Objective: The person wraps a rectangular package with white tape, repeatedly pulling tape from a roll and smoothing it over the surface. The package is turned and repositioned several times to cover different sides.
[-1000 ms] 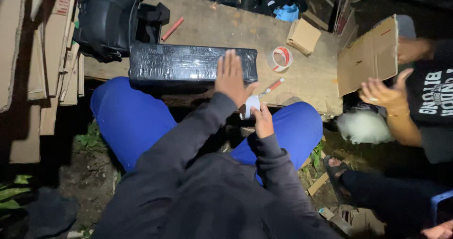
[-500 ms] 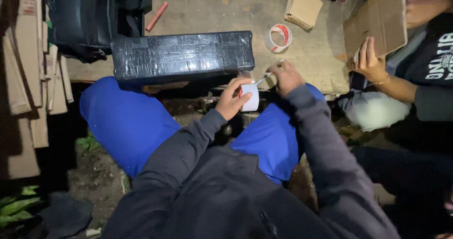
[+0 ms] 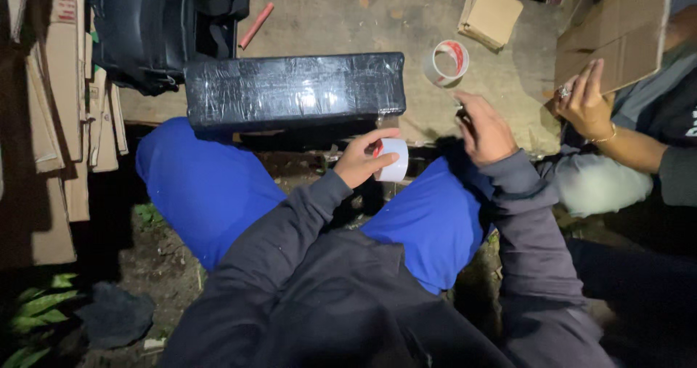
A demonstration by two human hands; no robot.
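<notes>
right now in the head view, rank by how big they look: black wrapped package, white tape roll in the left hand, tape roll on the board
1. black wrapped package, clearly largest
2. and 3. white tape roll and tape roll on the board look alike; the white one is partly hidden by the left hand, so no ranking.

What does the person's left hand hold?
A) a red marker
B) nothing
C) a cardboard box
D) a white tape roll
D: the left hand grips a white tape roll just below the black wrapped parcel.

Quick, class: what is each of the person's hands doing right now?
Left hand: closed on a white tape roll.
Right hand: curled beside the black wrapped parcel; whether it holds anything cannot be told.
</notes>
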